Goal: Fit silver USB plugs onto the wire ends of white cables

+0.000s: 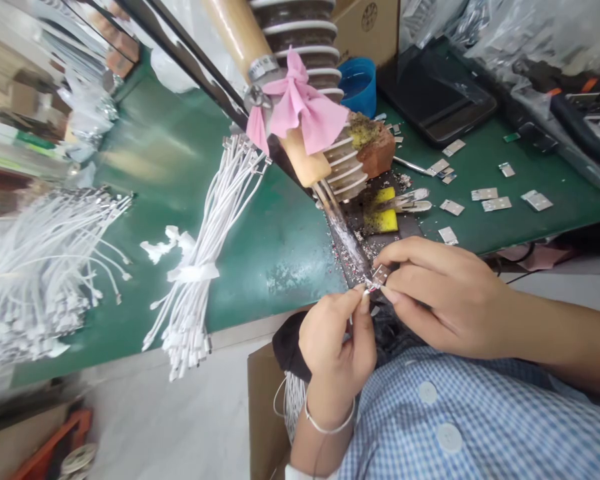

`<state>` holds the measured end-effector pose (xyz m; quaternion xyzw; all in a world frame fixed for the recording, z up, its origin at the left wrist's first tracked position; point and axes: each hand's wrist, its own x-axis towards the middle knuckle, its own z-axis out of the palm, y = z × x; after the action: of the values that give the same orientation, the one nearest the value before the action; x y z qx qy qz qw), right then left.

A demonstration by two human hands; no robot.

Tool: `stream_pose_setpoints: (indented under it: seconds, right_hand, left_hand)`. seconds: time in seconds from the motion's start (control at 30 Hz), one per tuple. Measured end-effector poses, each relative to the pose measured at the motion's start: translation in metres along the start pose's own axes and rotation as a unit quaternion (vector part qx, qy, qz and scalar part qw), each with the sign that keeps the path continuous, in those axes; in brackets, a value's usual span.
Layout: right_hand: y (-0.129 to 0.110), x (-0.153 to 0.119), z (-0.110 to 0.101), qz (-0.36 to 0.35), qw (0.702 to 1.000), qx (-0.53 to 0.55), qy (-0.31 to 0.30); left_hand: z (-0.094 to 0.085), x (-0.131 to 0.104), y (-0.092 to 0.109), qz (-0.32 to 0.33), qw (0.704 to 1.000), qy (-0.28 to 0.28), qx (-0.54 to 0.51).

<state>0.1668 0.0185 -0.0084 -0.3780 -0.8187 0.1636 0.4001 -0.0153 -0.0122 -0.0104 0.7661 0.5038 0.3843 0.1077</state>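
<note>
My left hand (337, 333) pinches the end of a white cable (367, 293), whose tip shows a bit of red wire. In my right hand (450, 297), between thumb and fingers, is a small metal USB connector (381, 274). Cable end and connector meet right under the tip of a soldering iron (347, 237), fixed at a slant with its wooden handle (240, 40) upward and a pink cloth (305, 110) tied round it. Whether the tip touches the joint I cannot tell. Several loose USB connectors (497, 204) lie on the green table (260, 260).
A tied bundle of white cables (193, 272) lies left of the iron, and a larger pile (45, 273) farther left. Behind the hands are a yellow sponge (381, 212), a brick (377, 150), a blue cup (359, 83) and a phone (440, 93). A cardboard box (265, 407) stands below the table edge.
</note>
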Motion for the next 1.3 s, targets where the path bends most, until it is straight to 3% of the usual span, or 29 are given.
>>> stream_pose_setpoints:
  seconds: [1.3]
  right_hand:
    - [0.0008,0.0017,-0.0046,0.003,1.000,0.019,-0.019]
  left_hand:
    - [0.0015,0.0000,0.0002,0.011,1.000,0.019,-0.006]
